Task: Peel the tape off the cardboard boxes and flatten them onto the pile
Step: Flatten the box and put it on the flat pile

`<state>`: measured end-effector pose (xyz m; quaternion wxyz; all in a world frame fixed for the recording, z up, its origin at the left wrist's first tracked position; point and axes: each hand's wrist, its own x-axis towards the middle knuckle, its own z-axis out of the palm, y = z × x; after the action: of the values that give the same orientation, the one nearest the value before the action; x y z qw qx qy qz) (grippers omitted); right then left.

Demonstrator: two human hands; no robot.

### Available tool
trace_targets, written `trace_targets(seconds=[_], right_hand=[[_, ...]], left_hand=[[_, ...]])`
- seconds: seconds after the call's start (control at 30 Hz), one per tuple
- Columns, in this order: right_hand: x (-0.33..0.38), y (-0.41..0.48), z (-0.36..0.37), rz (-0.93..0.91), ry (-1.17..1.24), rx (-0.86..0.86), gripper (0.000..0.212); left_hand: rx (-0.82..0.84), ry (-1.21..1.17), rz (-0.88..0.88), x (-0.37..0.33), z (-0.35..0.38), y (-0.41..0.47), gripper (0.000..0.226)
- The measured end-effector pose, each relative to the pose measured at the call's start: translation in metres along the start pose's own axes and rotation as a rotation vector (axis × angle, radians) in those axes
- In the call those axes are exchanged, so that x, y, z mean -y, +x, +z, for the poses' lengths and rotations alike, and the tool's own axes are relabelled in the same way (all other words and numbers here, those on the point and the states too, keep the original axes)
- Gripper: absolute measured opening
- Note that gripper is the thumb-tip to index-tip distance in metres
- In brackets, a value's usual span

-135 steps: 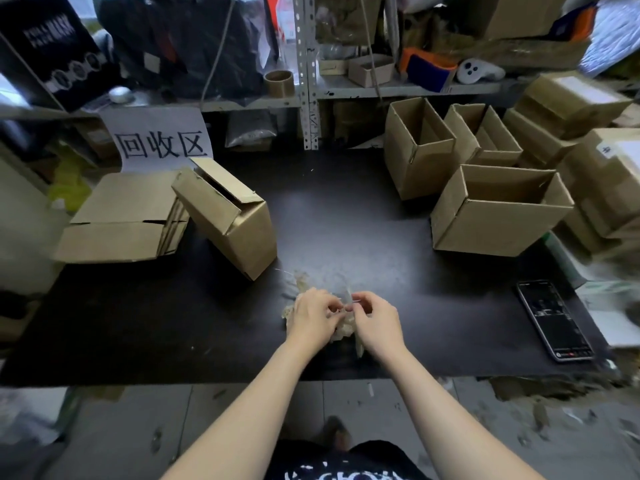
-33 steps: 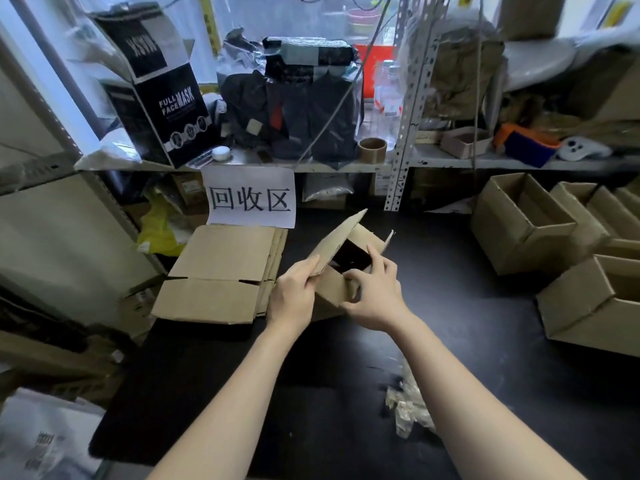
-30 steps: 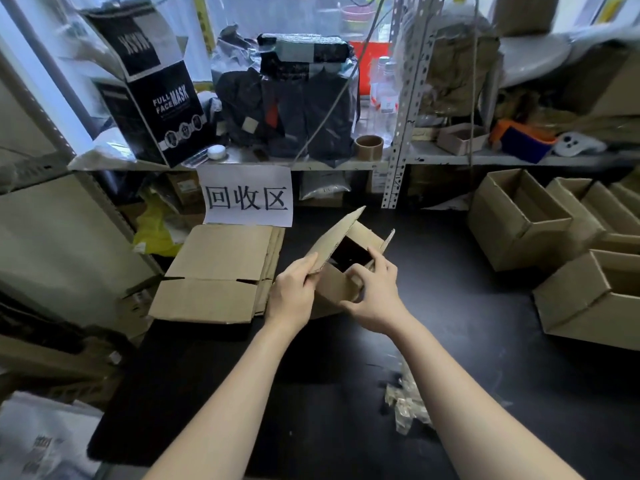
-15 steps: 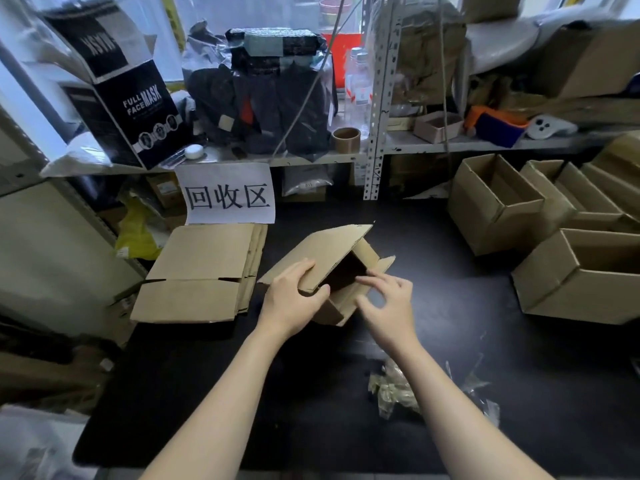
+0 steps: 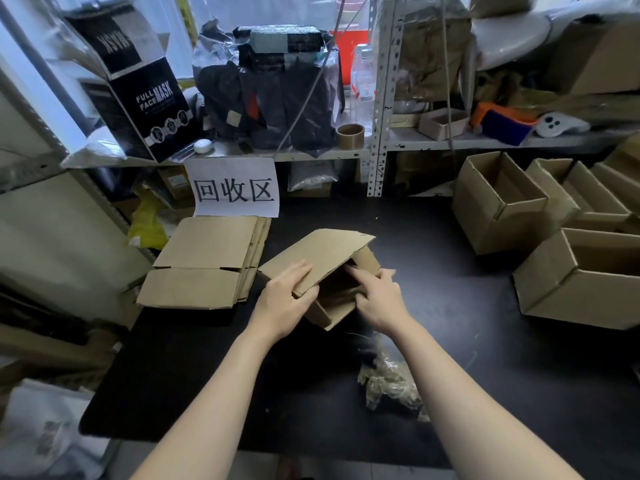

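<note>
Now | left hand [image 5: 284, 303] grips one box [image 5: 327, 251] | right hand [image 5: 381, 299] fingers straight, pressing | one pile [image 5: 207, 258]

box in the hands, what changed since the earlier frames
Both hands let go of the tape wad, now lying on the table, and took up the box. The left hand grips its top panel and has pressed it low; the right hand pushes at the open end. The box is half collapsed. The flat pile and open boxes stayed put.
</note>
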<state>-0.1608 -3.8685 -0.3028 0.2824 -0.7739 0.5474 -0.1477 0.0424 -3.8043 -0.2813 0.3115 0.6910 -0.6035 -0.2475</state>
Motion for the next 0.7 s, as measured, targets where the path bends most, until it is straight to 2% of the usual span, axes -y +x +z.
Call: trace_targets(seconds=[0.3, 0.47, 0.53, 0.63, 0.7], right_hand=[[-0.038, -0.007, -0.01, 0.137, 0.331, -0.249, 0.064], [-0.035, -0.013, -0.019, 0.176, 0.538, -0.204, 0.055], [-0.03, -0.015, -0.012, 0.235, 0.525, -0.191, 0.047], [-0.032, -0.015, 0.002, 0.304, 0.38, -0.196, 0.033], [-0.036, -0.014, 0.01, 0.324, 0.285, -0.142, 0.033]], left_hand=[[0.072, 0.011, -0.037, 0.014, -0.012, -0.006, 0.055], [0.134, 0.04, -0.035, 0.022, -0.009, -0.013, 0.061], [0.176, 0.103, -0.012, 0.024, -0.002, -0.017, 0.066], [0.211, 0.176, 0.004, 0.036, 0.009, -0.026, 0.069], [0.206, 0.166, -0.022, 0.044, 0.016, -0.031, 0.066]])
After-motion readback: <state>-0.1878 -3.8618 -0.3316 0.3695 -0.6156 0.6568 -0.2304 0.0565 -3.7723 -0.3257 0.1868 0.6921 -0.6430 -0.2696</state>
